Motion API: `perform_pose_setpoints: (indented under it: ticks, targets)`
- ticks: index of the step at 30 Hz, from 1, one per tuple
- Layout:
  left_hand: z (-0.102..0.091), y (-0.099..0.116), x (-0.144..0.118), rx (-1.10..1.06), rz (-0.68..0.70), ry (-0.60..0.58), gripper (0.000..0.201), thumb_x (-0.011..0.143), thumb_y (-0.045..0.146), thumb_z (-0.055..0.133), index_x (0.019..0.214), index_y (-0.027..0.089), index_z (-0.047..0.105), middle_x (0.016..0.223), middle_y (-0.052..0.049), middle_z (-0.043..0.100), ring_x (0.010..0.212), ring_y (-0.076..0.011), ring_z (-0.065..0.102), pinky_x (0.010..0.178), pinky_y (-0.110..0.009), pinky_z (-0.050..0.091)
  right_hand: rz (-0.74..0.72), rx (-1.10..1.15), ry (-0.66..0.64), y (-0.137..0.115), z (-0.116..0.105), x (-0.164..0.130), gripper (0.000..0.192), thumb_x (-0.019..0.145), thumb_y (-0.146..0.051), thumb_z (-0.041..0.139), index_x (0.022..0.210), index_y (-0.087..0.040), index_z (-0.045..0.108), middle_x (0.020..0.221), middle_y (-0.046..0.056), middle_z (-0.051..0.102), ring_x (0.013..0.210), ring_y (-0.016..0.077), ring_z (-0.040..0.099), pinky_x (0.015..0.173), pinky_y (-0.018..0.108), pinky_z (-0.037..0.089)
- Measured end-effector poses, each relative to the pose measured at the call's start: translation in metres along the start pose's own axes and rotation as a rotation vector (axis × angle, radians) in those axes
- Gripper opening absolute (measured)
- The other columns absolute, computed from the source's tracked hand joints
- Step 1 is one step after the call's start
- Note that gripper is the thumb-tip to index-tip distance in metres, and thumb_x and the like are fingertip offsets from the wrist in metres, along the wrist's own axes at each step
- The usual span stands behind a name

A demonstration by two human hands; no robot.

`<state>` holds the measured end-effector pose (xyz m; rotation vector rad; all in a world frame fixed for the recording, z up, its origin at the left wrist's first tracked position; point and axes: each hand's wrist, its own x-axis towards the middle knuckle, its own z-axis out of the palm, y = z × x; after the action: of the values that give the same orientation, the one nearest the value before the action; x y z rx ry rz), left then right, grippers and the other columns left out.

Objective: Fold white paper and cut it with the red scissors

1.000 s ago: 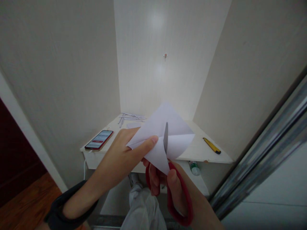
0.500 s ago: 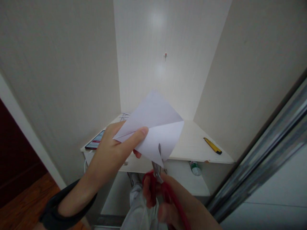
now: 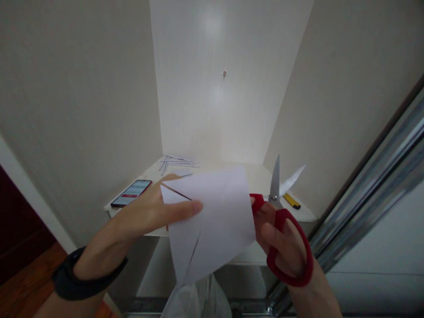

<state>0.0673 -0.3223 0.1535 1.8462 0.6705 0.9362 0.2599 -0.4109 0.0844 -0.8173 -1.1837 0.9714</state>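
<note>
My left hand (image 3: 162, 205) pinches a white sheet of paper (image 3: 218, 212), thumb on top and fingers hidden beneath. Slits show in the paper, one near the thumb and another low down towards me. On the right, my right hand (image 3: 281, 238) has its thumb and fingers through the red handles of a pair of scissors (image 3: 274, 194). The blades stand apart, pointing up and away from the paper. The paper's right edge lies close to the fingers of my right hand; I cannot tell whether they touch it.
Thin white paper strips (image 3: 179, 162) lie in the back left corner of the white shelf (image 3: 228, 164). A phone (image 3: 131, 193) rests at the shelf's left edge. Behind the scissors, at the right, is a yellow utility knife (image 3: 292, 201). Walls enclose the shelf; metal rails (image 3: 371, 198) run along the right.
The scissors have come out of the paper, moved up and right, and turned with blades apart. The paper has turned and come lower, exposing more of the strips and the phone.
</note>
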Motion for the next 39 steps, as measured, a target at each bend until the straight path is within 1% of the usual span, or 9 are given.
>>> perform_pose_setpoints:
  ticks: [5,10,15,19,23,27,32,36,39]
  targets:
    - [-0.004,-0.011,0.013,-0.076,-0.08,-0.222,0.013,0.067,0.033,0.068,0.069,0.02,0.069,0.063,-0.001,0.067,0.053,-0.017,0.06,0.045,-0.024,0.046,0.09,-0.086,0.027,-0.009,0.02,0.0,0.025,0.076,-0.03,0.07,0.1,-0.022,0.066,0.088,0.004,0.07,0.083,0.0231,0.065,0.072,0.032,0.052]
    - [-0.008,-0.031,0.023,-0.14,0.102,-0.016,0.028,0.078,0.045,0.057,0.068,0.02,0.066,0.063,-0.001,0.062,0.056,-0.0141,0.055,0.05,-0.023,0.044,-0.005,-0.247,0.287,-0.001,0.028,0.003,0.023,0.076,-0.027,0.067,0.097,-0.019,0.068,0.09,0.005,0.073,0.085,0.0235,0.066,0.075,0.032,0.052]
    - [-0.01,-0.039,0.02,-0.188,0.125,-0.347,0.06,0.076,0.074,0.04,0.084,0.018,0.061,0.046,0.006,0.041,0.042,-0.011,0.035,0.045,-0.025,0.035,-0.152,-0.152,0.507,0.0,0.036,0.012,0.019,0.078,-0.028,0.064,0.096,-0.02,0.065,0.092,0.005,0.072,0.09,0.0233,0.066,0.076,0.032,0.052]
    - [0.002,-0.03,0.012,0.107,0.102,-0.478,0.039,0.072,0.056,0.062,0.063,0.019,0.053,0.055,0.004,0.048,0.05,-0.0102,0.042,0.047,-0.021,0.033,-0.19,-0.081,0.57,0.002,0.044,0.016,0.019,0.079,-0.028,0.065,0.097,-0.021,0.064,0.09,0.003,0.071,0.087,0.0213,0.066,0.076,0.031,0.052]
    - [0.015,-0.025,0.008,0.23,0.11,-0.351,0.026,0.083,0.038,0.052,0.066,0.019,0.056,0.052,0.006,0.047,0.049,-0.0095,0.042,0.047,-0.02,0.033,-0.208,-0.002,0.482,0.007,0.052,0.018,0.012,0.081,-0.027,0.064,0.093,-0.023,0.064,0.088,0.002,0.07,0.082,0.0187,0.064,0.072,0.029,0.051]
    - [0.018,-0.027,0.007,0.15,0.153,-0.275,0.03,0.087,0.035,0.045,0.065,0.018,0.056,0.047,0.007,0.042,0.043,-0.0077,0.039,0.043,-0.019,0.03,-0.203,0.148,0.475,0.008,0.059,0.022,0.007,0.079,-0.025,0.063,0.086,-0.023,0.061,0.077,0.001,0.065,0.065,0.0176,0.06,0.057,0.029,0.049]
    - [0.015,-0.028,0.003,0.042,0.137,-0.231,0.03,0.088,0.035,0.045,0.067,0.018,0.058,0.041,0.008,0.041,0.037,-0.0069,0.037,0.04,-0.018,0.028,-0.21,0.202,0.338,0.003,0.056,0.03,0.007,0.077,-0.026,0.062,0.078,-0.021,0.058,0.071,0.0,0.059,0.06,0.0164,0.052,0.059,0.031,0.046]
    - [0.015,-0.023,0.005,0.086,0.167,-0.099,0.031,0.087,0.033,0.047,0.06,0.019,0.054,0.039,0.008,0.041,0.038,-0.0074,0.039,0.042,-0.019,0.032,-0.236,0.157,0.241,0.006,0.048,0.027,0.023,0.083,-0.036,0.057,0.067,-0.02,0.056,0.068,0.001,0.054,0.066,0.0169,0.051,0.067,0.031,0.043]
    - [0.015,-0.017,0.008,0.134,0.163,0.077,0.031,0.084,0.03,0.05,0.055,0.019,0.051,0.039,0.008,0.041,0.038,-0.0081,0.04,0.042,-0.02,0.032,-0.169,0.106,0.154,0.012,0.042,0.015,0.032,0.09,-0.046,0.046,0.078,-0.019,0.059,0.072,0.002,0.052,0.066,0.0164,0.049,0.067,0.031,0.04]
